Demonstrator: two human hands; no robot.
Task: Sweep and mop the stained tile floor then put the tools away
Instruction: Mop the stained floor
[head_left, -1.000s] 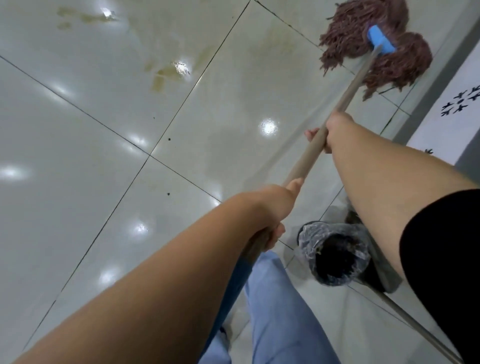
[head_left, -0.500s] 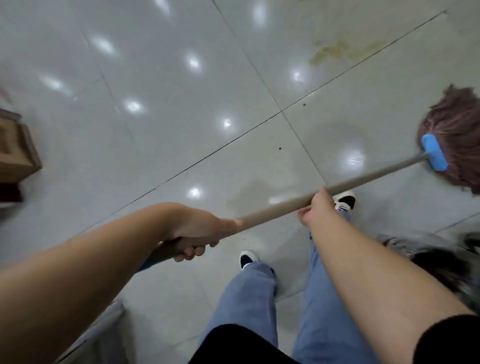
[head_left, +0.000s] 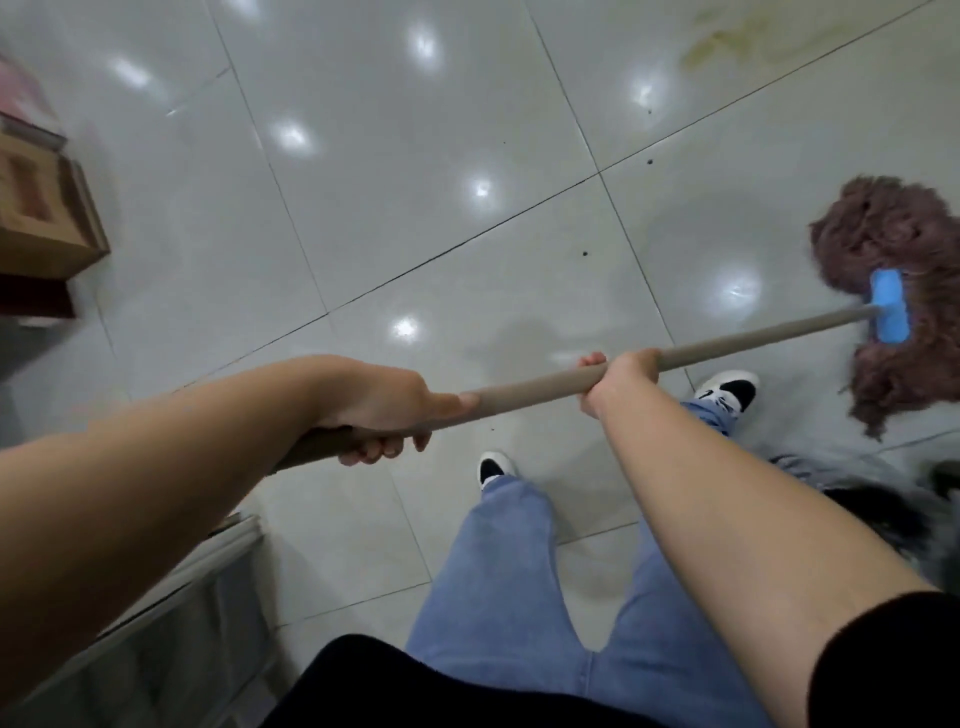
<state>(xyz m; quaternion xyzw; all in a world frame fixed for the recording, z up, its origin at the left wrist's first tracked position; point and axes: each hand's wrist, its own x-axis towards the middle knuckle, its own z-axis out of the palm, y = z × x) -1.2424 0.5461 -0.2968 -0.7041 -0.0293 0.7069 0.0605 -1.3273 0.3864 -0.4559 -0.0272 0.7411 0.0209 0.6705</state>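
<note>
the person holds the mop handle (head_left: 727, 345) in both hands, and its long axis runs nearly level across the view, from low on the person's left up to the right, where the brown string mop head (head_left: 904, 249) lies flat on the tile floor (head_left: 415, 156) under its blue clamp (head_left: 889, 306). the left hand (head_left: 384, 410) grips the butt end, its fingers (head_left: 371, 451) curled under the pole and the thumb laid along it; the right hand (head_left: 623, 371) is wrapped round the pole further along, so it is the nearer of the 2 to the mop head. the yellowish stain (head_left: 737, 41) sits well apart from the mop head, up and slightly left of it across a grout line (head_left: 727, 111). judging from this, the next stroke would have to carry the head away from the feet toward that stain, the right hand steering and the left hand driving the pole.
</note>
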